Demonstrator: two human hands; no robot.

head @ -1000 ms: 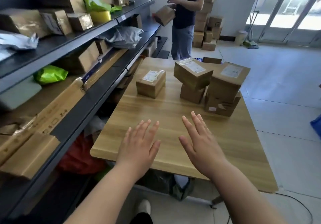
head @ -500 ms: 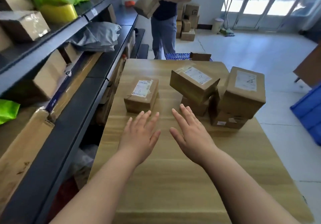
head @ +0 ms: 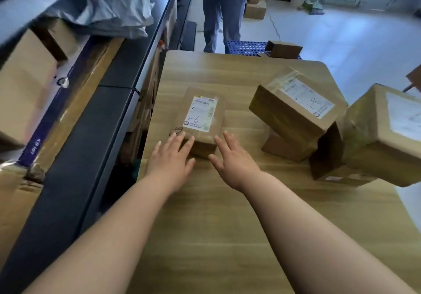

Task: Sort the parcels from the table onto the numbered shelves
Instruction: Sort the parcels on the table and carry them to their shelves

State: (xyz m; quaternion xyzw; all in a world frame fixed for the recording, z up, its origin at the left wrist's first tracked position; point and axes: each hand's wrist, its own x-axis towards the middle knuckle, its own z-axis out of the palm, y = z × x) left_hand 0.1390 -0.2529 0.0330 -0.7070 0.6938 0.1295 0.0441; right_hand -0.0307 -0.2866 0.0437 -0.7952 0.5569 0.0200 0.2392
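Left hand [head: 169,157] reached parcel [head: 200,113] — covering its near corner.

Standing person [head: 224,8], blue crate [head: 246,47], broom [head: 316,8]

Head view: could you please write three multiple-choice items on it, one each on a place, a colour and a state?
1. Where does the parcel marked 1-6 lie? A on the floor; B on the table; C on a chair.
2. What colour is the soft bag on the shelf? A grey; B red; C yellow.
3. How are the left hand and right hand? A fists; B gripping a broom; C open, fingers straight.
Key: 1 B, tabletop wood shows around it; 2 A, its folds are grey; 3 C, both lie flat at the parcel's near edge.
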